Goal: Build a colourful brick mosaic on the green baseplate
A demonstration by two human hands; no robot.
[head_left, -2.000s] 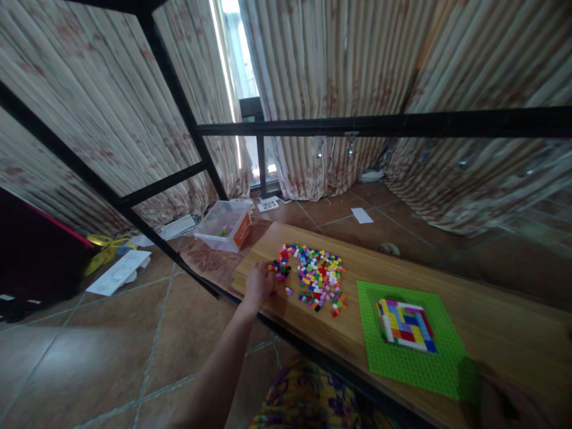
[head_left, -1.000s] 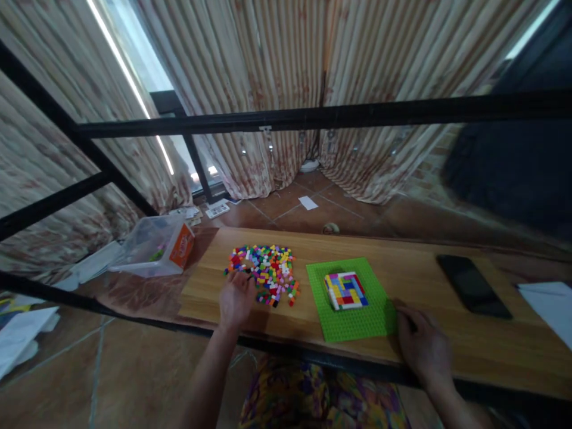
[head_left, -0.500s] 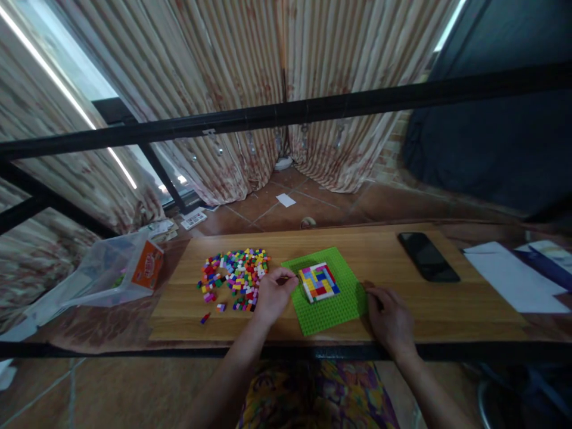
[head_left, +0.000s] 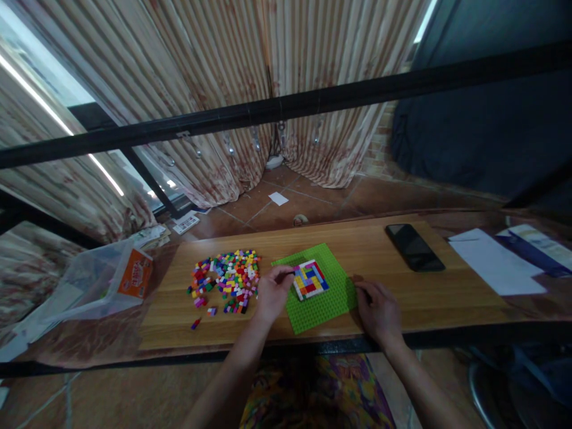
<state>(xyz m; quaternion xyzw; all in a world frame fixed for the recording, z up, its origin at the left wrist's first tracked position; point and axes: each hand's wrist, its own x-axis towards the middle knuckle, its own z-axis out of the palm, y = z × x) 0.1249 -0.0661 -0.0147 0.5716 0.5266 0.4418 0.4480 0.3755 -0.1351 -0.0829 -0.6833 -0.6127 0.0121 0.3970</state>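
Note:
A green studded baseplate lies at an angle on the wooden board. On its upper left part sits a flat block of toy bricks, with white and red edging around several colours. My left hand is closed in a pinch at the block's left corner, where a small purple brick shows at the fingertips; the fingers partly cover it. At the baseplate's right edge, my right hand has its fingers curled, with thumb and fingertips gripping the edge. Left of my left hand spreads a pile of loose coloured bricks.
A black phone lies on the right of the wooden board. White papers are beyond its right end. A clear plastic box with an orange label lies tipped at the left. A black metal bar crosses beyond the board.
The whole view has shifted slightly. My left fingertips have moved a little up to the block's corner, where purple now shows. My right hand stays at the baseplate's edge.

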